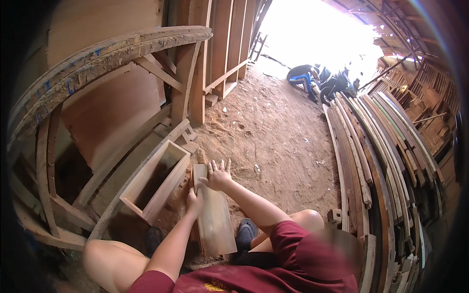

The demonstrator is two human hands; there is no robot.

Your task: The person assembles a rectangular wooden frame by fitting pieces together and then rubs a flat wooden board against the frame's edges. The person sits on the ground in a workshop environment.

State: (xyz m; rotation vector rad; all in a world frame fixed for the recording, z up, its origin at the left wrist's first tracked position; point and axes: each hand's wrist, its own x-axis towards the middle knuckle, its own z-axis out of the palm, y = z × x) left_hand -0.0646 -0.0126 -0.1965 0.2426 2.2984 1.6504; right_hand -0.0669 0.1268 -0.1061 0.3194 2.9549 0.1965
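A long, flat-faced wooden piece (215, 222) stands on the sandy ground between my feet, pointing away from me. Whether it is a solid board or a box on its side, I cannot tell. My left hand (194, 201) grips its left edge near the far end, thumb uppermost and the other fingers mostly hidden. Across the far end of its top lies my right hand (219, 177), fingers spread and holding nothing. Just left of it rests an open-topped rectangular wooden box (165, 195), tilted, its inside in shadow.
A rough wooden workbench frame (122, 46) stands at the left, with tall wooden frames (220, 44) behind it. Long stacked planks (371, 161) line the right side. A small wood block (335, 216) lies by my right knee. Far off, a person (304, 80) crouches beside a motorcycle (337, 87).
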